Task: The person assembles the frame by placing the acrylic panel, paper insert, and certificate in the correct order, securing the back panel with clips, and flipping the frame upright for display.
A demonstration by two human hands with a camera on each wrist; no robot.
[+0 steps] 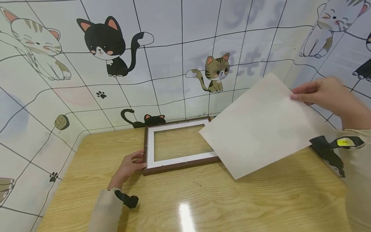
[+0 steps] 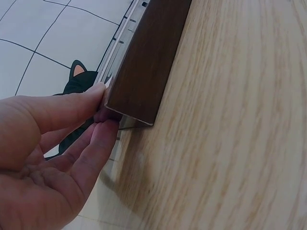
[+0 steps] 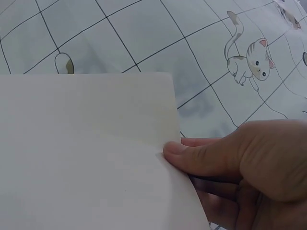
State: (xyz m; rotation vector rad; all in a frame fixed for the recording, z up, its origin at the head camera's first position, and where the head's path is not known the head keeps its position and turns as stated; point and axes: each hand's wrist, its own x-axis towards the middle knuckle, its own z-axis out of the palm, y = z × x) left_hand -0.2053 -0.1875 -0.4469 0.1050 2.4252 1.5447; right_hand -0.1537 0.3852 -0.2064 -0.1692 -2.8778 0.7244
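Observation:
A brown picture frame [image 1: 182, 166] with a white inner border lies flat on the table, and wood grain shows through its middle. My left hand [image 1: 128, 166] holds it at its left side, near the front corner. In the left wrist view, the thumb and fingers of that hand [image 2: 57, 143] pinch the end of the brown frame [image 2: 146, 62]. My right hand [image 1: 330, 96] pinches a blank white sheet of paper [image 1: 261, 129] by its edge, raised and tilted. The sheet covers the frame's right end in the head view. Thumb on top, the right hand [image 3: 249, 172] grips the paper [image 3: 86, 143].
The wooden table [image 1: 162, 199] reaches back to a wall covering [image 1: 165, 64] printed with cartoon cats and grid lines. Black straps sit on both wrists, and the right strap [image 1: 350, 141] carries a yellow label.

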